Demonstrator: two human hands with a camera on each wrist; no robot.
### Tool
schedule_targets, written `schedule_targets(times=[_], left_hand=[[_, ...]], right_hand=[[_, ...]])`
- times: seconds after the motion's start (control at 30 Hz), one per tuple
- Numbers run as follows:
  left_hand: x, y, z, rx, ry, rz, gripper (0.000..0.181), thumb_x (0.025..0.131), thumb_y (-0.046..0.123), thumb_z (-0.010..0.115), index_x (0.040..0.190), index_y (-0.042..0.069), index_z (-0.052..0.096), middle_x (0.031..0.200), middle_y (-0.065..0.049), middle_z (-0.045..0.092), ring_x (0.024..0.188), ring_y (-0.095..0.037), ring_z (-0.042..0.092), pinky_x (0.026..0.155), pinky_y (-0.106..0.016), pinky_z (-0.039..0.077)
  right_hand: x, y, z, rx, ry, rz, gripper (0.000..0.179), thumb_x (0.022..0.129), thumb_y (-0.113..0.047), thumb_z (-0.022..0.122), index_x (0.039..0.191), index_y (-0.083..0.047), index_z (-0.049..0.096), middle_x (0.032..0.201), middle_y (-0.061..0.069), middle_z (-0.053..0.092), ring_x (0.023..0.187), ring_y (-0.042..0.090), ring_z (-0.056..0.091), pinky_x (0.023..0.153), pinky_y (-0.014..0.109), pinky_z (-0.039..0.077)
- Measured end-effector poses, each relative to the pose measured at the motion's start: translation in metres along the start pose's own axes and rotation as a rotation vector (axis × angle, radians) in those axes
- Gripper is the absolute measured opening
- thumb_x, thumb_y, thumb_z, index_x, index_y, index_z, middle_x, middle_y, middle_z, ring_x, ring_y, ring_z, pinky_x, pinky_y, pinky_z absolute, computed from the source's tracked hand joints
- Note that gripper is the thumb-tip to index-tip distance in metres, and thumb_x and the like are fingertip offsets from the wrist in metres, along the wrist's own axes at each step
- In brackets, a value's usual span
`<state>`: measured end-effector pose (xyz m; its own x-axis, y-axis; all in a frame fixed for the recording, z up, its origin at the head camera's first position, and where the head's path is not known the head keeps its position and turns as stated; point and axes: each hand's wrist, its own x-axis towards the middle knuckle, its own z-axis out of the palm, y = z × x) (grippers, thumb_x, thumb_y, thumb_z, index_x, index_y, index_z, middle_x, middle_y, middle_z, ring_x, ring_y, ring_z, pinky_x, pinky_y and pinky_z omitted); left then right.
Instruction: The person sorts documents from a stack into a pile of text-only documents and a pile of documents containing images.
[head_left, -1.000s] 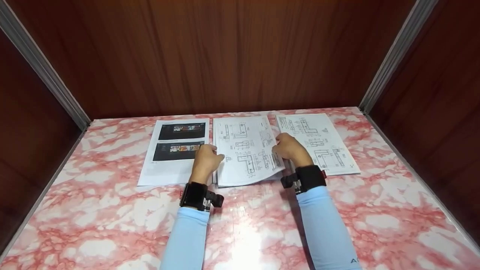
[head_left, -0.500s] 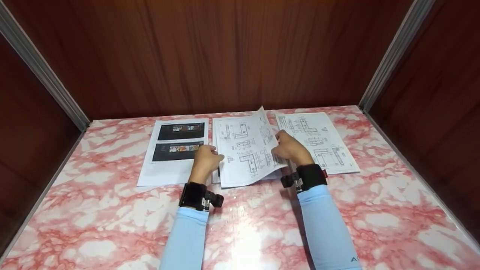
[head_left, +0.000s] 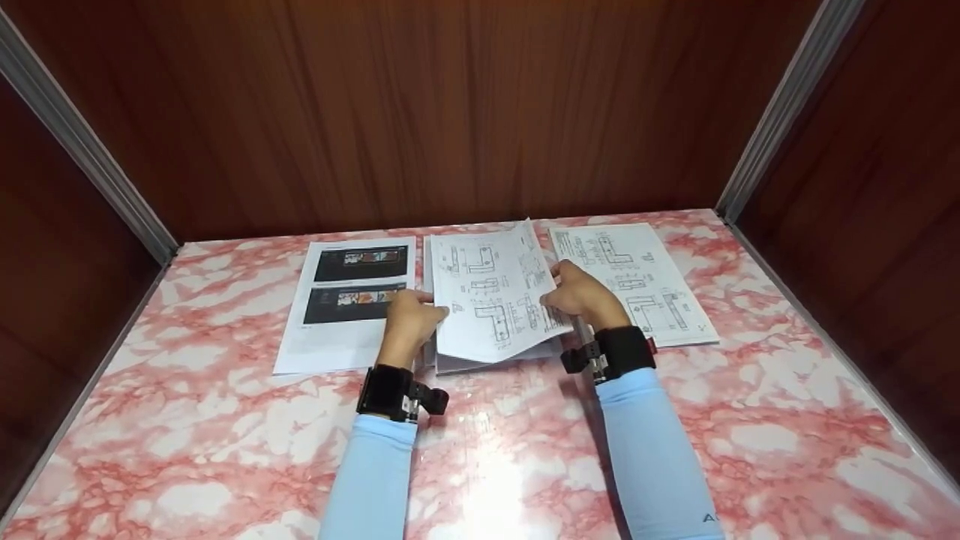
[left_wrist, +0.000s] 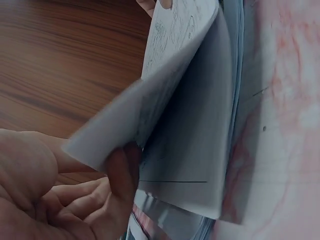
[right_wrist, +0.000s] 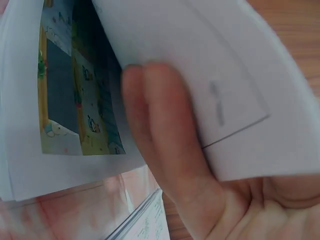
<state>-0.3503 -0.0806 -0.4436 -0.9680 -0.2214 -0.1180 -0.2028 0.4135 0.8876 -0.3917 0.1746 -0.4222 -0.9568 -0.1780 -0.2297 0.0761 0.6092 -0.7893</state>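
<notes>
Both hands hold a lifted paper sheet (head_left: 491, 289) with printed line drawings, above the middle stack of papers (head_left: 457, 367). My left hand (head_left: 409, 322) pinches its left edge, the thumb lying over the paper. At the opposite edge, my right hand (head_left: 585, 296) grips the sheet, with two fingers (right_wrist: 167, 110) against its underside in the right wrist view. The sheet bows, and its near edge stands raised off the stack. Beneath it, the right wrist view shows a page with a coloured picture (right_wrist: 95, 110).
To the left lies a paper (head_left: 322, 349) with two dark printed screenshots. A stack of drawings (head_left: 667, 274) sits on the right, partly behind the right hand. The red-and-white marbled table (head_left: 225, 442) is bounded by a brown wood-grain back wall (head_left: 465, 112) and side walls.
The sheet's right side has risen off the stack. Its near edge has lifted and shifted slightly away from the person. The left hand now pinches its left edge; both hands stay nearly in place.
</notes>
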Motion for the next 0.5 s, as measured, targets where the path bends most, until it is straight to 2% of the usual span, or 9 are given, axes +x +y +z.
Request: schedule_targets(times=[0.13, 0.2, 0.3, 0.4, 0.5], left_hand=[[0.0014, 0.0025, -0.0014, -0.093, 0.008, -0.011, 0.042, 0.079, 0.014, 0.068, 0.118, 0.001, 0.06, 0.108, -0.016, 0.066, 0.096, -0.025, 0.064, 0.081, -0.033, 0.052], [0.0018, 0.0033, -0.0017, -0.169, 0.021, 0.0, 0.04, 0.081, 0.013, 0.067, 0.118, 0.0, 0.06, 0.107, -0.016, 0.067, 0.095, -0.024, 0.065, 0.079, -0.032, 0.053], [0.0012, 0.0039, -0.0021, -0.236, 0.034, 0.016, 0.036, 0.082, 0.012, 0.064, 0.115, -0.002, 0.061, 0.107, -0.017, 0.066, 0.092, -0.024, 0.065, 0.077, -0.031, 0.053], [0.0009, 0.0035, -0.002, -0.238, 0.018, 0.019, 0.035, 0.083, 0.013, 0.061, 0.114, -0.003, 0.061, 0.107, -0.018, 0.065, 0.092, -0.024, 0.062, 0.078, -0.031, 0.052], [0.0006, 0.0036, -0.0031, -0.218, 0.011, 0.007, 0.037, 0.084, 0.016, 0.06, 0.116, -0.002, 0.06, 0.11, -0.016, 0.062, 0.096, -0.024, 0.058, 0.084, -0.032, 0.049]], right_hand=[[0.0, -0.0011, 0.0, 0.002, -0.001, -0.007, 0.053, 0.08, -0.002, 0.059, 0.128, -0.004, 0.037, 0.112, 0.015, 0.054, 0.092, 0.024, 0.058, 0.074, 0.031, 0.05], [0.0003, -0.0014, -0.0005, 0.037, -0.004, -0.015, 0.054, 0.08, -0.001, 0.058, 0.13, -0.004, 0.036, 0.112, 0.015, 0.054, 0.088, 0.023, 0.058, 0.07, 0.029, 0.049], [0.0007, -0.0016, -0.0017, 0.117, -0.012, -0.028, 0.055, 0.08, 0.002, 0.056, 0.13, -0.006, 0.036, 0.108, 0.015, 0.054, 0.079, 0.018, 0.057, 0.064, 0.025, 0.046], [0.0008, -0.0019, -0.003, 0.212, -0.028, -0.022, 0.052, 0.081, 0.002, 0.055, 0.128, -0.006, 0.035, 0.102, 0.015, 0.054, 0.073, 0.015, 0.057, 0.061, 0.023, 0.045], [0.0006, -0.0022, -0.0041, 0.261, -0.039, -0.012, 0.05, 0.082, 0.002, 0.055, 0.126, -0.006, 0.035, 0.098, 0.013, 0.055, 0.074, 0.014, 0.058, 0.063, 0.023, 0.047]])
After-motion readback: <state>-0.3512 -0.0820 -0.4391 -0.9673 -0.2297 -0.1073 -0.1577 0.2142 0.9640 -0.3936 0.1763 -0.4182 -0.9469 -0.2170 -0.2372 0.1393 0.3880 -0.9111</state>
